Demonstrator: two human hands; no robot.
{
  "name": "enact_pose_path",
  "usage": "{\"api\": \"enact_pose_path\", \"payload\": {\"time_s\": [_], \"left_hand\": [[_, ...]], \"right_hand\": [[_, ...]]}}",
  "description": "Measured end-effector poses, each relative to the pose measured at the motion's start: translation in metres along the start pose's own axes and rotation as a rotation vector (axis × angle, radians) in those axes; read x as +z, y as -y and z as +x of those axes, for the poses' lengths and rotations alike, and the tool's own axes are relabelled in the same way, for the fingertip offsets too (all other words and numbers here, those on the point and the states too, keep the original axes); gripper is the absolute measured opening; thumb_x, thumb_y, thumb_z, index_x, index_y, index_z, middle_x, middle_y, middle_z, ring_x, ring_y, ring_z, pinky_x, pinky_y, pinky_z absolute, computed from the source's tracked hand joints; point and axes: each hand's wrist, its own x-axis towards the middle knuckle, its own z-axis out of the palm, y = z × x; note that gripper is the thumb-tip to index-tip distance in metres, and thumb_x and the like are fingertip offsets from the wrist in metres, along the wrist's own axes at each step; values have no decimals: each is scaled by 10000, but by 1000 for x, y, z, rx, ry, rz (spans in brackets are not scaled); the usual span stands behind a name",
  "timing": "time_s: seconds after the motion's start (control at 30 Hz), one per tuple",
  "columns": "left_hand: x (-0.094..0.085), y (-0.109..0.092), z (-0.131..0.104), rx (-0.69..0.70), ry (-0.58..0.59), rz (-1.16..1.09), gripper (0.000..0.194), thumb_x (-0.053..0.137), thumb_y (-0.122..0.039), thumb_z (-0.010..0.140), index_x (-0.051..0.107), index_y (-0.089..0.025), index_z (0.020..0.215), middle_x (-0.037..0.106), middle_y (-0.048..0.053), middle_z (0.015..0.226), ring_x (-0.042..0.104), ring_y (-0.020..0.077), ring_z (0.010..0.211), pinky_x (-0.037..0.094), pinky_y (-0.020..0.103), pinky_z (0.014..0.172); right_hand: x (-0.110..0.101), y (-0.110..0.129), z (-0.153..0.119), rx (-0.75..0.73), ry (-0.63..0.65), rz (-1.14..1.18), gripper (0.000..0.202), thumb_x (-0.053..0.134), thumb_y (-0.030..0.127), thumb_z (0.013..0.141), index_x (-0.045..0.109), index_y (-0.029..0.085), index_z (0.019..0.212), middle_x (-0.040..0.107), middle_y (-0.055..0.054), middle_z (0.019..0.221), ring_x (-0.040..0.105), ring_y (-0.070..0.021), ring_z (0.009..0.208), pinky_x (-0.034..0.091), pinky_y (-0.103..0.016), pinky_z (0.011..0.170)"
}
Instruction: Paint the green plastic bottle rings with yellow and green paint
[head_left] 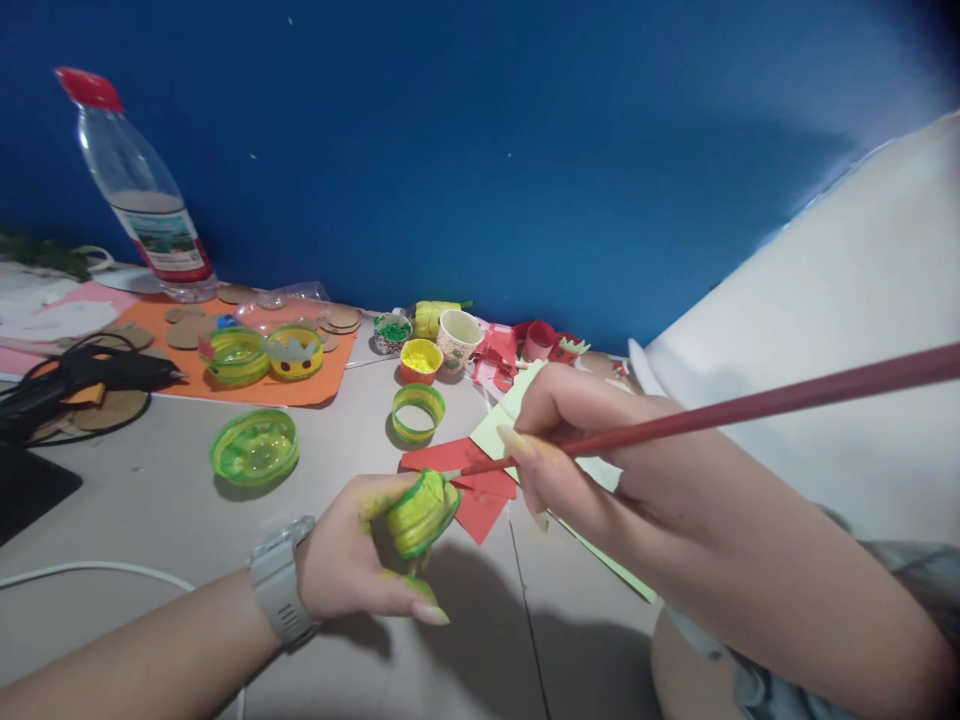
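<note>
My left hand (360,550), with a grey watch on the wrist, grips a small cup-shaped piece (421,520) painted yellow and green, held tilted above the floor. Yellow-green paint marks the fingers. My right hand (577,440) pinches a paintbrush (675,425) by its red handle. The brush tip meets the upper rim of the painted piece. Just beyond stands an open green-and-yellow ring (418,414). A clear-bottomed green bowl-like piece (255,448) sits to the left. Red paper (480,510) and pale green paper (499,425) lie beneath and behind my right hand.
Small cups, one an orange cup of yellow paint (421,361), stand near the blue wall (465,150). Two decorated rings, one a yellow crowned ring (295,353), rest on orange paper (330,385). At left are a bottle (146,200), a black glue gun (90,375) and a white cable (112,567).
</note>
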Motion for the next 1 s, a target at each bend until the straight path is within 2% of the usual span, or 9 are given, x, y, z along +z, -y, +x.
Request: {"api": "enact_pose_path", "payload": {"time_s": [0.17,0.27,0.43,0.5,0.57,0.67,0.77,0.9,1.0], "left_hand": [[0,-1,-1,-28,21,-9,538,847,-498,551,546,-129,803,516,-13,652,434,95,584,341,216,524],[1,1,-2,-15,-12,0,563,841,-529,539,573,-121,822,536,-3,643,444,100,577,351,220,521],[2,-1,0,84,-30,61,538,831,-539,548,585,-124,787,574,14,664,505,113,579,415,223,531],[1,-4,1,114,-34,111,549,831,-514,565,612,-129,889,633,50,767,566,147,653,476,252,604],[1,-6,2,144,-12,174,597,831,-478,583,620,-155,1039,655,95,948,610,212,829,517,329,763],[1,-6,2,138,27,185,769,828,-428,602,520,-225,1277,567,137,1237,545,307,1111,475,452,949],[0,-5,2,110,62,156,830,820,-424,618,459,-253,1345,464,145,1363,470,336,1220,468,474,976],[0,-6,2,110,78,239,576,812,-441,619,629,-191,1105,555,130,1211,528,308,1111,463,450,967],[1,-5,0,9,103,160,565,810,-411,635,579,-169,1090,659,107,980,634,246,888,531,365,804]], "right_hand": [[0,2,1,-6,-24,20,235,409,176,908,373,195,677,438,39,579,400,-80,514,320,-211,464],[-1,1,0,11,-44,-1,239,387,183,914,376,198,675,434,38,571,403,-80,506,332,-212,466],[-5,-3,-6,109,-206,-55,209,391,264,936,428,212,737,453,34,583,445,-85,509,347,-222,454],[-7,-3,-10,119,-219,-22,192,390,275,947,453,220,774,456,45,572,435,-74,476,347,-218,439],[-8,-4,-12,92,-234,28,175,406,293,951,501,231,817,511,45,616,467,-70,500,371,-216,458],[-9,-3,-14,51,-250,99,136,467,319,932,596,277,927,624,33,803,581,-93,675,434,-209,534],[-11,-4,-12,37,-224,143,130,536,314,900,636,317,984,660,42,902,620,-107,770,467,-198,583],[-13,-7,-7,-7,-141,205,127,578,327,879,627,244,796,639,24,743,580,-98,623,445,-194,511],[-14,-10,-5,5,-76,230,185,553,325,895,580,218,746,584,16,640,520,-93,533,407,-200,449]]}}
